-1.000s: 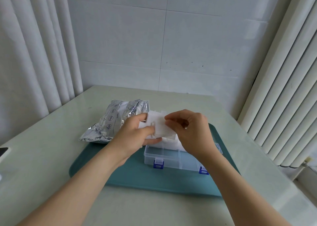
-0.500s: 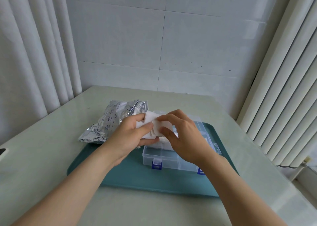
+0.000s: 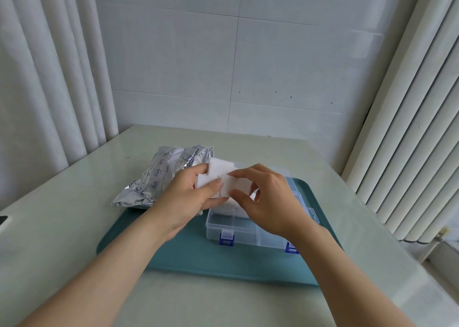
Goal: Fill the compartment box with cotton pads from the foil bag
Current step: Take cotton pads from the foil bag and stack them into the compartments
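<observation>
- A dark object (image 3: 3, 221) lies on the pale desk (image 3: 62, 215) at the far left edge; what it is cannot be told.
- The foil bag (image 3: 159, 180) lies crumpled on its side, partly on the desk and partly on the far left corner of the teal tray (image 3: 178, 259), with its open mouth turned towards the hands.
- The left hand (image 3: 183, 202) grips a stack of cotton pads (image 3: 221, 170) just beside the bag's mouth, with the thumb across the top and the fingers curled round it.
- A single cotton pad (image 3: 236, 186) sits at the near edge of that stack, pinched between the thumb and forefinger of the right hand (image 3: 273, 207), whose other fingers are bent above it.
- The compartment box (image 3: 238, 230), of clear plastic, stands on the tray below both hands. More white pads (image 3: 238, 208) fill its rear compartments, partly hidden by the hands.
- Two blue latches (image 3: 226, 239) hang on the box's near wall, the right one half covered by the right wrist.
- Pale vertical slats (image 3: 409, 128) stand at the right.
</observation>
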